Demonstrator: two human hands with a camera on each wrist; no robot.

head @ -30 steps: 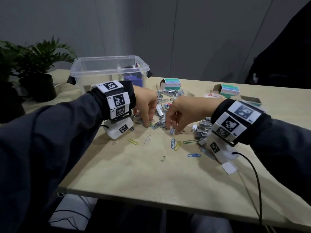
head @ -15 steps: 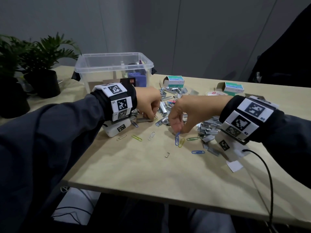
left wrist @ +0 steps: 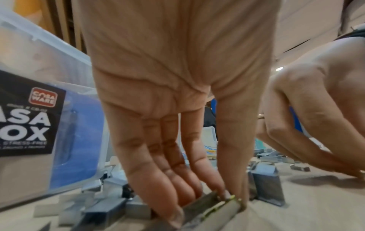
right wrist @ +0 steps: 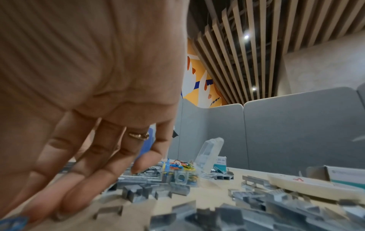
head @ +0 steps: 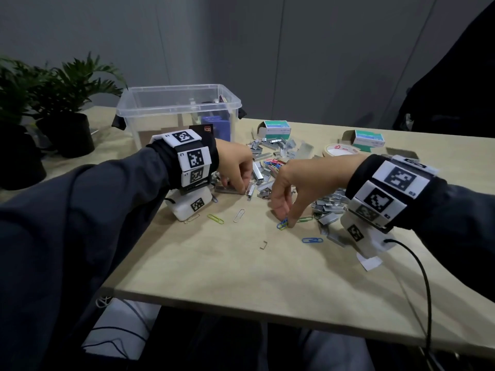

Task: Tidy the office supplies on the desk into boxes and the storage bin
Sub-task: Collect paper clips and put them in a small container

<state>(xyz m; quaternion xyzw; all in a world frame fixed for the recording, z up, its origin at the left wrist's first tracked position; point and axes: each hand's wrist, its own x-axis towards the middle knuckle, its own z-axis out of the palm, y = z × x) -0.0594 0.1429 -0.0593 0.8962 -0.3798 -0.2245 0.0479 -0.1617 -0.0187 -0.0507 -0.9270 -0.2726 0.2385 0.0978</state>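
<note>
Loose staple strips and coloured paper clips lie scattered mid-desk. My left hand reaches down at the pile's left side, where its thumb and fingertips pinch a long staple strip lying on the desk. My right hand is nearer the front, with thumb and forefinger pinching a blue paper clip against the wood beside a yellow one. The same blue paper clip shows blurred under the fingertips in the right wrist view. A clear storage bin stands behind my left wrist.
Two open staple boxes and a tape roll sit at the back. Single clips, yellow-green, silver and blue, and one staple lie in front. Potted plants stand far left.
My right hand has come toward the front edge and closed its thumb and forefinger on the blue clip. My left hand has shifted within the pile onto the long staple strip.
</note>
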